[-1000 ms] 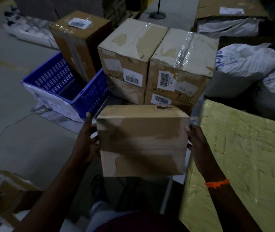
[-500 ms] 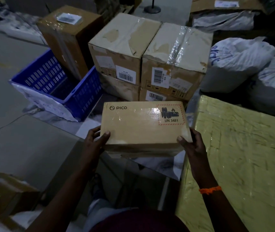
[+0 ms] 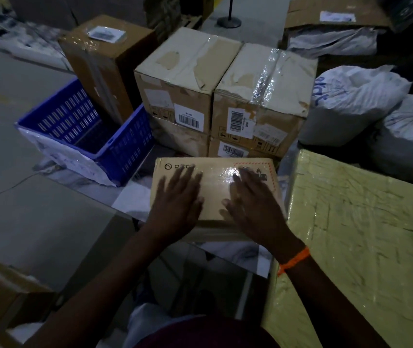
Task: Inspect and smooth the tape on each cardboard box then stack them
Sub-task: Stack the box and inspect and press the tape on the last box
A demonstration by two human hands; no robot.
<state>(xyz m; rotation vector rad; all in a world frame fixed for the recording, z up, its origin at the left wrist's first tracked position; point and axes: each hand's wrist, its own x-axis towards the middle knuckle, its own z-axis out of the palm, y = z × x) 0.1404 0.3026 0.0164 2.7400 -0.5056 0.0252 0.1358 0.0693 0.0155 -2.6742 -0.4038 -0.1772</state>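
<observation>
I see the blue crate (image 3: pixel 127 144) just left of and behind the flat PICO box (image 3: pixel 215 197). My left hand (image 3: pixel 177 199) lies flat on that box's left half, fingers straight and spread. My right hand (image 3: pixel 253 204) lies the same way on its right half, fingertips on the glossy tape (image 3: pixel 225 172). The yellow wrapped package (image 3: pixel 363 234) sits just right of the box, and the stacked taped boxes (image 3: pixel 258 96) just behind it.

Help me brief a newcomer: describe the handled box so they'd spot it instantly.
Find the blue crate and the yellow-wrapped package; the flat box lies between them, before the stacked cartons. Only it has the left hand and right hand flat on its glossy taped top and a round logo.
</observation>
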